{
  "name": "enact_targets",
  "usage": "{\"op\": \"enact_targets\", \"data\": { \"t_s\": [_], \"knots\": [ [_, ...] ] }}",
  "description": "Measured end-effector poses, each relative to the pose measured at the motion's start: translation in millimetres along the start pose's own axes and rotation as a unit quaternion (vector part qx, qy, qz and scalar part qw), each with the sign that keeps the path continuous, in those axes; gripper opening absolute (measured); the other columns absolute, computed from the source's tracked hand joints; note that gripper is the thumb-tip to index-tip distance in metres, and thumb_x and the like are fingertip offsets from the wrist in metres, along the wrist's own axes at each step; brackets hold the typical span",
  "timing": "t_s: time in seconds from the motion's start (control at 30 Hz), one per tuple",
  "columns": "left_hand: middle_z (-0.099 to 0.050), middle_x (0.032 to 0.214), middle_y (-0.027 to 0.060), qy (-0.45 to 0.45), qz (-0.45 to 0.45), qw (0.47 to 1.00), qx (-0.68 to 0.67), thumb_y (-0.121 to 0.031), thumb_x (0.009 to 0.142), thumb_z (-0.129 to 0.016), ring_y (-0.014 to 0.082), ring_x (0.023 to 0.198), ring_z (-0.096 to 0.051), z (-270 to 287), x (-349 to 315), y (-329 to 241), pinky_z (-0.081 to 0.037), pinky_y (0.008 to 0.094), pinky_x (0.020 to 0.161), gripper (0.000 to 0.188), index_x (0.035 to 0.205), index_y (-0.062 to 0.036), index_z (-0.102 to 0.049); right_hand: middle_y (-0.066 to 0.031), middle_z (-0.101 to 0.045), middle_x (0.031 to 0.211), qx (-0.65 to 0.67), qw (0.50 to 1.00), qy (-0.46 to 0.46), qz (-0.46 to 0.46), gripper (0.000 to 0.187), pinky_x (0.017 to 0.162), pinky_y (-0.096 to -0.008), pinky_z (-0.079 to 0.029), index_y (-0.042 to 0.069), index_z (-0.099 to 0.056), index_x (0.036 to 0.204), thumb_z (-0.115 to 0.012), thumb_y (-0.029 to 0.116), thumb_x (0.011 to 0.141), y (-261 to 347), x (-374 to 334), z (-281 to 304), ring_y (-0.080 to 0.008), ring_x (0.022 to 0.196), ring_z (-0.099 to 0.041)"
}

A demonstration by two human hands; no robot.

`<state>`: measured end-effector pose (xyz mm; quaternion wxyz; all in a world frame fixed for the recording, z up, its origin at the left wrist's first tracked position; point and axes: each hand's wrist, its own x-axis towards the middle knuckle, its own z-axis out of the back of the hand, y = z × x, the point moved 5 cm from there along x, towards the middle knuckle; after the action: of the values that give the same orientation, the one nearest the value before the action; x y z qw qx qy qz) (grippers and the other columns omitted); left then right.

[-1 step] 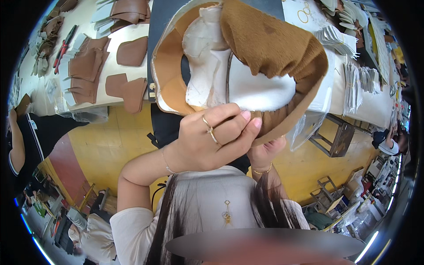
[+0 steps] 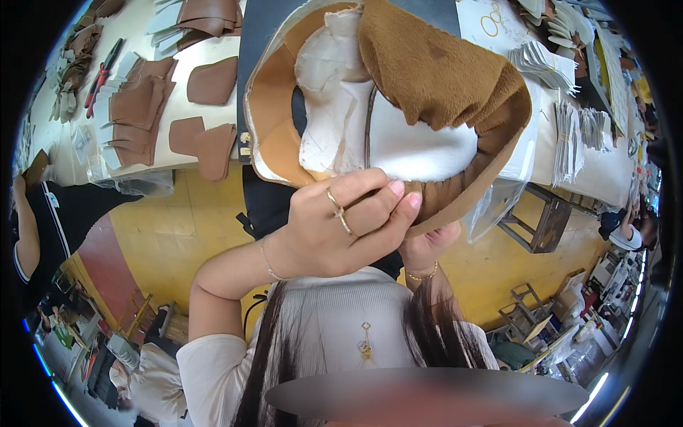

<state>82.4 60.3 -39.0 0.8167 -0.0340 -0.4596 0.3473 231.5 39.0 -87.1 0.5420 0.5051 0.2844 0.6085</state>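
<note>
In front of me I hold a sewn piece that looks like a shoe or boot upper: brown suede (image 2: 441, 64), gathered into puckers along its inner edge, joined to tan leather and a whitish lining (image 2: 331, 71). My left hand (image 2: 348, 217), wearing rings, is closed, with thumb and forefinger pinching the gathered near edge of the suede. Behind and below that edge is my right hand (image 2: 430, 242), closed on the same piece from underneath; most of its fingers are hidden by the suede and the left hand. A white surface shows through the opening.
A dark board (image 2: 252, 32) lies on the table beneath the piece. On the left are brown leather pieces (image 2: 212, 82), a fanned stack (image 2: 139, 114) and a red-and-black tool (image 2: 103, 78). Bundled white strips (image 2: 568, 142) lie right, above a wooden stool (image 2: 537, 219). A person in black (image 2: 53, 228) is far left.
</note>
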Motion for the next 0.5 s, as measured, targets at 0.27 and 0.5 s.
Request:
{"op": "enact_targets", "data": {
  "t_s": [0.27,0.5],
  "knots": [
    [-0.062,0.098,0.0039,0.004,0.005,1.000,-0.019,-0.009,0.072,-0.075,0.0206,0.087,-0.063,-4.3,-8.7,7.9,-0.056,0.0263,0.059,0.026,0.098,-0.0059,-0.071,-0.0087,-0.066,0.072,0.013,0.998,0.017,-0.053,0.004,0.062,-0.0322,-0.050,0.001,-0.067,0.084,-0.070,0.003,0.082,-19.2,-0.3,-1.2,-0.0222,0.066,-0.066],
    [-0.063,0.098,0.0018,0.027,0.065,0.996,-0.054,0.001,0.066,-0.075,0.0207,0.084,-0.064,-2.0,5.8,20.6,-0.052,0.0279,0.059,0.037,0.101,-0.0080,-0.071,-0.0064,-0.064,0.066,0.118,0.965,0.168,-0.164,0.012,0.052,-0.0281,-0.048,0.000,-0.068,0.081,-0.060,-0.002,0.089,-18.9,2.4,-4.4,-0.0148,0.055,-0.063]
  ]
}}
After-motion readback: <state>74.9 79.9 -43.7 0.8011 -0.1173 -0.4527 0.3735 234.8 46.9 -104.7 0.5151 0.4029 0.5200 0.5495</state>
